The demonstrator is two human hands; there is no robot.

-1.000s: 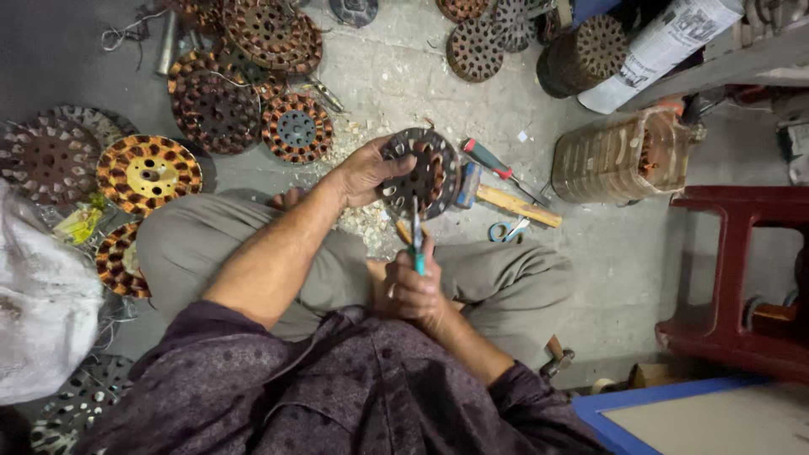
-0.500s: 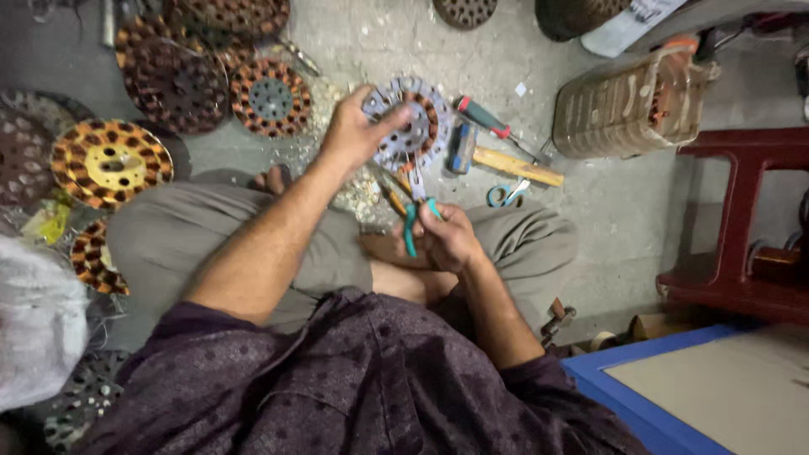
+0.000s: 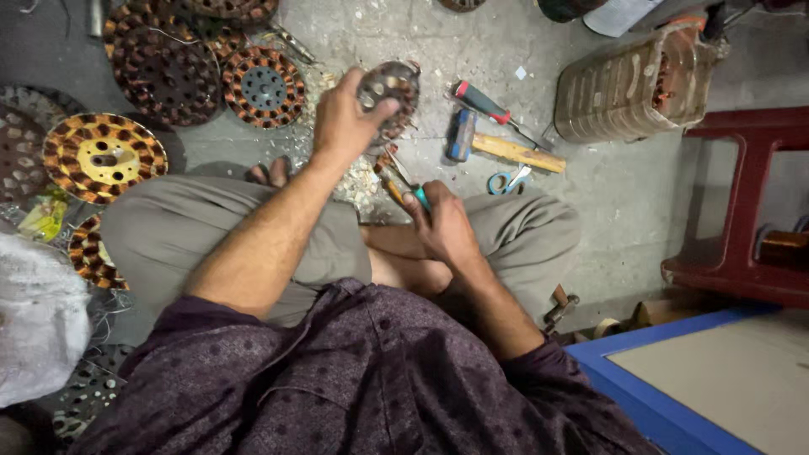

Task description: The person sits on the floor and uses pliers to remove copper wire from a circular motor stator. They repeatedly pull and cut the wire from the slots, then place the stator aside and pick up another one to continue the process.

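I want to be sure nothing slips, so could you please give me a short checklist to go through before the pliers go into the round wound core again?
1. Left hand has a firm grip on the round wound core: ok, fingers wrap its rim and it is lifted off the floor.
2. Right hand holds the pliers: ok, handles are in the palm.
3. Plier tips point at the core: ok, they angle up toward its lower edge.
4. Tips touching the winding: cannot tell, the view is blurred there.
5. Spare tools within reach: ok, screwdriver, hammer and scissors lie beside the right knee.
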